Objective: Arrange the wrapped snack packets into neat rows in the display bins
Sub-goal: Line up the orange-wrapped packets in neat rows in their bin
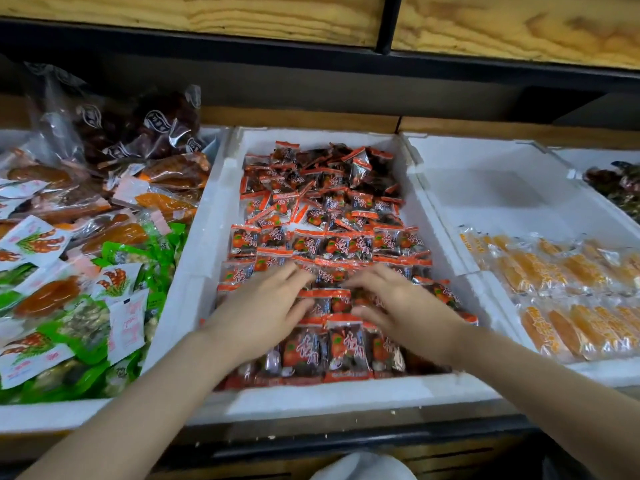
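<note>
Glossy crinkled plastic snack packets [313,244], matt white foam bin [207,237] (slightly rough), grainy wood shelf board [207,15]

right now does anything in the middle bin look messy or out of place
Yes. The red packets at the back of the middle bin lie jumbled, tilted and overlapping, unlike the neat rows nearer the front, where the left hand and right hand rest on packets.

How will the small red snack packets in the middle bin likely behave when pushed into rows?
The red packets look small and flat, so probably light. Glossy film suggests they slide easily under the left hand and right hand. Their jumbled back heap hints they overlap readily.
</note>
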Demonstrator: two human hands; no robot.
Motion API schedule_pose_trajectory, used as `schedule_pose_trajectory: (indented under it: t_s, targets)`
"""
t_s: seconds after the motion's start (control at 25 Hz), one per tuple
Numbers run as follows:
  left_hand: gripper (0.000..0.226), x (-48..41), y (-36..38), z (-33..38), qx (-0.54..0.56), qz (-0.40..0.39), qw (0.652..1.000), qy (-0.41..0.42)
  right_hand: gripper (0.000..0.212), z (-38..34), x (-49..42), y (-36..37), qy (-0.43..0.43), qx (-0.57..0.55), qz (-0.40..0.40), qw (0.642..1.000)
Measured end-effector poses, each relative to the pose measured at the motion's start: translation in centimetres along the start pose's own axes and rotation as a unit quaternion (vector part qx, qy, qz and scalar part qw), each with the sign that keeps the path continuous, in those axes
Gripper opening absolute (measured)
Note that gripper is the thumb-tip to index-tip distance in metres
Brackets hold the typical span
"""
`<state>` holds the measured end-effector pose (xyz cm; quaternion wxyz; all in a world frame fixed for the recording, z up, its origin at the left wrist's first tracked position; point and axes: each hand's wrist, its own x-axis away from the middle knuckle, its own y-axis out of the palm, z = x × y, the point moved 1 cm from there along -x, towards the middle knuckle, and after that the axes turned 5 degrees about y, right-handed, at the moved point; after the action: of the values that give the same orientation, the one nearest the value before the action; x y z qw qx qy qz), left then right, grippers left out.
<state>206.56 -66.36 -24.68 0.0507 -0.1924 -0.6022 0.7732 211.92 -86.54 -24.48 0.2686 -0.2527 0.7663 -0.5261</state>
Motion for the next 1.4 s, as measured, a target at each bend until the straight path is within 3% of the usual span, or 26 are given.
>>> schedule_pose_trajectory:
  t_s: [0.16, 0.32, 0.48, 0.68, 0.88, 1.04, 1.2, 1.4]
  targets:
    - [0.045, -7.2, -0.6, -3.3, 0.017, 0.007, 1.000, -0.008, 0.042, 5.3, -6.3, -2.2, 0.105, -0.025, 0.082, 0.991]
    - [0.049, -15.0, 1.7, -7.1, 0.036, -0.030, 0.998, -0.036, 0.055, 10.5, -13.1, -2.1, 0.183, -0.050, 0.089, 0.978]
    - [0.062, -21.4, 4.9, -9.1, 0.045, -0.066, 0.993, -0.083, 0.061, 14.2, -18.8, -0.8, 0.184, -0.063, 0.086, 0.977]
    - [0.067, -25.1, 7.7, -8.9, -0.012, -0.053, 0.991, -0.122, 0.078, 17.5, -22.4, 0.4, 0.194, -0.010, 0.046, 0.980]
    - [0.047, -25.8, 8.4, -8.1, 0.098, 0.015, 0.979, -0.178, 0.083, 17.6, -22.4, -1.1, 0.207, 0.058, 0.039, 0.976]
    - [0.034, -25.6, 8.5, -7.1, 0.148, 0.105, 0.970, -0.163, 0.066, 16.5, -20.7, -2.7, 0.215, 0.056, 0.105, 0.969]
    - [0.039, -24.7, 6.5, -6.7, 0.223, 0.163, 0.942, -0.189, 0.042, 15.0, -18.8, -4.6, 0.226, 0.061, 0.189, 0.954]
    - [0.012, -20.3, 2.4, -4.8, 0.269, 0.212, 0.925, -0.165, 0.035, 12.2, -14.3, -6.0, 0.223, -0.152, 0.209, 0.940]
